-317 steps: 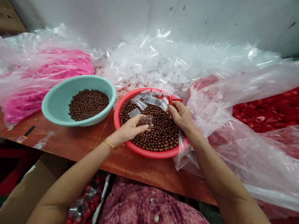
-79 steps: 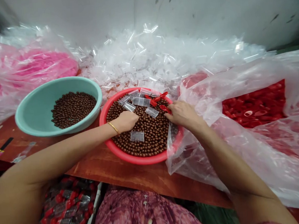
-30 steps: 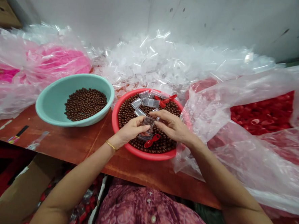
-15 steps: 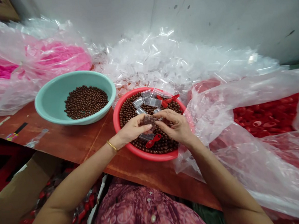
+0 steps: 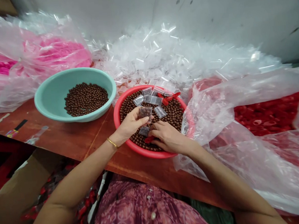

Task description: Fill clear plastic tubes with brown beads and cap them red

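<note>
My left hand (image 5: 133, 123) pinches a small clear plastic case (image 5: 146, 113) above the red basin (image 5: 117, 119). Brown round beads (image 5: 173, 115) fill much of that basin. My right hand (image 5: 165, 136) is down in it, fingers closed on a small red spoon-shaped plastic piece (image 5: 149, 139), partly hidden by the fingers. Beside those fingertips lies another clear case (image 5: 144, 131). Several more clear cases (image 5: 153, 100) rest on the beads towards the back, along with red plastic pieces (image 5: 169, 98).
To the left stands a turquoise basin (image 5: 50, 104) with brown beads. Behind is a heap of clear plastic cases (image 5: 161, 60). A bag of red pieces (image 5: 266, 115) lies right, a bag of pink pieces (image 5: 57, 53) at back left. The table edge (image 5: 73, 157) runs in front.
My right hand has left the clear case and moved down to the red piece on the beads. My left hand keeps hold of the case.
</note>
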`<action>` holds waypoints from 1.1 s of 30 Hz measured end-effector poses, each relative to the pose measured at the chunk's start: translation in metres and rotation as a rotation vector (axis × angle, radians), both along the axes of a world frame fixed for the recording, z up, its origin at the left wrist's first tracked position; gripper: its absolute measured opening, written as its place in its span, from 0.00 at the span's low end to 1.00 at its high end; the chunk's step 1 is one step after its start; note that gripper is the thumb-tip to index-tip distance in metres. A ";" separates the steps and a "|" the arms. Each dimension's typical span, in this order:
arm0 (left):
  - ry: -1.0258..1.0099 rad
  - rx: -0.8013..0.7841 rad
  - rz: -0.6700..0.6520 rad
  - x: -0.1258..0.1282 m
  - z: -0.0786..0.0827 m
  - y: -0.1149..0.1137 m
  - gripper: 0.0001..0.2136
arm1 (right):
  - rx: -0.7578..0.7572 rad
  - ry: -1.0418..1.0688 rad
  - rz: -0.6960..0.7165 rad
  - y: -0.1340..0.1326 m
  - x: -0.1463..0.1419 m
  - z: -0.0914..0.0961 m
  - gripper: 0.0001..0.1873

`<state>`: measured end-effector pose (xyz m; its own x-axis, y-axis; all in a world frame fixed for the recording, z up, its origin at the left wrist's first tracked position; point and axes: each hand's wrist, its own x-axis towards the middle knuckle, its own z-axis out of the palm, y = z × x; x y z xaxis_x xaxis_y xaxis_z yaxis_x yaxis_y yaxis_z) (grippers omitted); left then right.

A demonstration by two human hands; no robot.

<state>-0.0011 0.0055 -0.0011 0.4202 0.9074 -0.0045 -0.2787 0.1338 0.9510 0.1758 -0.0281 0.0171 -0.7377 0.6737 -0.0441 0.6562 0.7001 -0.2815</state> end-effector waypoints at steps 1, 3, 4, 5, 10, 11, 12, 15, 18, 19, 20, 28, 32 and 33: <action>-0.004 0.024 0.026 0.000 0.000 0.000 0.14 | 0.001 0.040 -0.025 0.001 0.001 -0.002 0.09; 0.006 0.093 0.075 0.001 0.000 0.000 0.13 | 0.008 0.215 -0.115 0.005 0.005 -0.007 0.08; 0.017 0.134 0.095 0.001 0.000 0.000 0.13 | -0.001 0.331 -0.185 0.006 0.009 -0.009 0.08; 0.030 0.174 0.110 0.001 0.000 0.000 0.13 | -0.028 0.454 -0.272 0.008 0.012 -0.012 0.08; 0.075 0.246 0.128 0.003 -0.001 0.000 0.11 | -0.387 0.884 -0.702 0.018 0.024 -0.020 0.19; 0.073 0.224 0.123 0.004 -0.001 -0.001 0.12 | -0.429 0.909 -0.743 0.020 0.025 -0.021 0.21; 0.067 0.193 0.111 0.004 -0.001 -0.001 0.13 | -0.447 0.909 -0.768 0.021 0.024 -0.022 0.22; 0.074 0.096 0.043 0.004 -0.001 -0.002 0.14 | -0.399 0.792 -0.808 0.023 0.022 -0.024 0.23; 0.103 0.019 -0.012 0.003 0.000 -0.003 0.11 | -0.281 0.566 -0.805 0.022 0.021 -0.023 0.19; 0.101 -0.009 -0.027 0.002 0.000 -0.002 0.11 | -0.230 0.481 -0.785 0.021 0.021 -0.021 0.17; 0.087 -0.042 -0.041 0.001 0.001 -0.002 0.11 | -0.174 0.393 -0.756 0.020 0.022 -0.019 0.15; -0.172 -0.280 -0.123 -0.004 0.001 0.006 0.14 | 0.206 -0.127 -0.196 0.019 0.034 0.002 0.21; -0.158 -0.301 -0.141 -0.003 0.001 0.006 0.15 | 0.286 -0.312 0.141 0.033 0.036 0.007 0.22; -0.152 -0.291 -0.142 -0.003 0.001 0.006 0.14 | 0.304 -0.347 0.175 0.037 0.036 0.007 0.21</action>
<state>-0.0043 0.0110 -0.0001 0.5578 0.8098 -0.1818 -0.3731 0.4403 0.8167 0.2115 0.0085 0.0246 -0.8174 0.5615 -0.1284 0.5404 0.8247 0.1669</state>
